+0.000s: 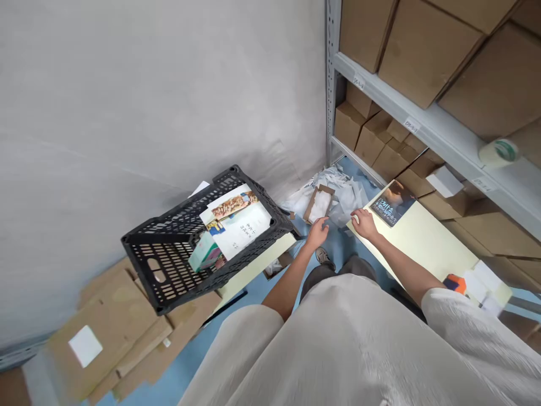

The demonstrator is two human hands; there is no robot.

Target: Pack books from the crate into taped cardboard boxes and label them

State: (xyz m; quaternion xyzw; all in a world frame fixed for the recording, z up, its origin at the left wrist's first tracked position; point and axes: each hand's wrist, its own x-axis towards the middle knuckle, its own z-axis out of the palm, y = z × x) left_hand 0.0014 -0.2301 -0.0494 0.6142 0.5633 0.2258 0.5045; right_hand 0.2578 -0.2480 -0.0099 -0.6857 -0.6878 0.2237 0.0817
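My left hand [318,232] hangs over the gap between two cream tabletops, fingers loosely bent and slightly apart, with nothing visible in it. It is nearest to a small open cardboard box [320,204] with white material inside, lower down on the floor. At the edge of the right-hand tabletop [426,239], my right hand [364,223] has its fingers apart and holds nothing that I can see. Just beyond it lies a dark book [393,203] with pale lettering. To the left stands a black plastic crate [156,225] containing printed sheets [243,225] and a green package [205,252].
Metal shelving [422,129] with cardboard boxes runs along the right, with a tape roll [499,153] on one shelf. White scraps [349,192] litter the corner floor. Flattened cardboard [114,321] is stacked at lower left. An orange and dark object [455,283] sits on the right tabletop.
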